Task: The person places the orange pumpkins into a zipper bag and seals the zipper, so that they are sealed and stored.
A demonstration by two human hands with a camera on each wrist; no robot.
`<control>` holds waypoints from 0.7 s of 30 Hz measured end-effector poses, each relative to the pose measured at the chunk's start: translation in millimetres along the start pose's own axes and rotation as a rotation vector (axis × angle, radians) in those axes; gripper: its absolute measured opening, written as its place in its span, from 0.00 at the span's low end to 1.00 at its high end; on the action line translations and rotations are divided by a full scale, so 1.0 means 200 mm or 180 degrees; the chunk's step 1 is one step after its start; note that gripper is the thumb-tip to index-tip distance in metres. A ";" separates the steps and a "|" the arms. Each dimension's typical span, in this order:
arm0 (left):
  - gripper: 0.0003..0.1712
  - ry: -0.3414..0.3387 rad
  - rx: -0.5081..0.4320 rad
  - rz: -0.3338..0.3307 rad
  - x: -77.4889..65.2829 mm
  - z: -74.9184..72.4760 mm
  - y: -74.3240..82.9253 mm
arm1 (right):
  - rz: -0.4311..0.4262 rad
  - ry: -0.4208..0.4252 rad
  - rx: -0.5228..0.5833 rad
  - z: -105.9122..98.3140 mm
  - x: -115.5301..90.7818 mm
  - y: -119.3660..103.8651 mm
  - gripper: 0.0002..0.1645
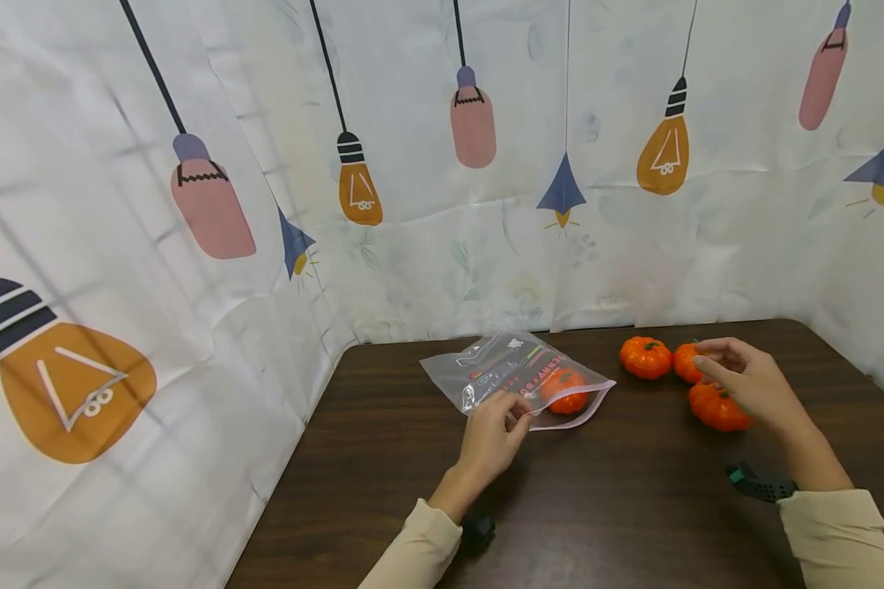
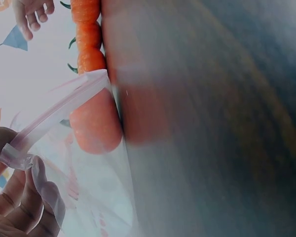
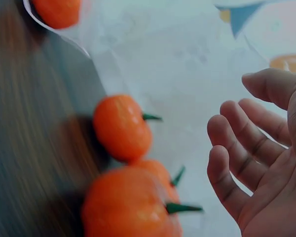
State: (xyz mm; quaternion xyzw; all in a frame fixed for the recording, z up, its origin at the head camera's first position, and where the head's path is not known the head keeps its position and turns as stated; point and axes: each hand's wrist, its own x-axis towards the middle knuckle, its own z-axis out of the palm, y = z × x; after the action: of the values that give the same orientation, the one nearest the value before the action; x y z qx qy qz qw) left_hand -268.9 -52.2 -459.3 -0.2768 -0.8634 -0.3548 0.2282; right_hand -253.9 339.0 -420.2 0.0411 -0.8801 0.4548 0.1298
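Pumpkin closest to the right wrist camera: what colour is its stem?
Dark green; the stem of that orange pumpkin shows best in the right wrist view.

A dark wood-grained table [image 1: 604, 499] carries three orange pumpkins [image 1: 716, 407] and a clear bag [image 1: 497, 372]

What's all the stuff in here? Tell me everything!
Cloth: count unclear, white, behind and left of the table
Lamp pictures: many, pink, orange, blue, on cloth
Table: 1, dark brown, under the bag
Bag: 1, clear, pink edge, on table
Pumpkins: 4, orange, three loose at right, one in bag
Wrist gadgets: 2, dark, one per wrist
Sleeves: 2, cream, on arms
Left hand: 1, pinching bag's edge
Right hand: 1, above table near loose pumpkins
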 end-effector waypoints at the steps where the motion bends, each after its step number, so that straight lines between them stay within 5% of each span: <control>1: 0.02 -0.0008 -0.0002 -0.0003 0.00 0.00 0.00 | 0.0015 0.0030 0.0023 -0.02 -0.01 0.02 0.22; 9: 0.01 -0.0025 -0.0030 -0.0033 0.00 -0.01 -0.01 | 0.0222 0.0110 0.0124 -0.15 -0.04 0.14 0.14; 21: 0.03 -0.0023 -0.0047 -0.0041 0.01 -0.01 -0.02 | 0.0351 -0.0437 -0.0311 -0.24 -0.07 0.34 0.29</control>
State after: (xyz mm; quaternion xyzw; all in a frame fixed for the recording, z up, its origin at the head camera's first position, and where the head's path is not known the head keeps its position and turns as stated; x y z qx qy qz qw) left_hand -271.9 -55.0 -459.4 -0.2742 -0.8633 -0.3616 0.2208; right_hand -244.3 417.1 -452.2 0.0174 -0.9090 0.4140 0.0458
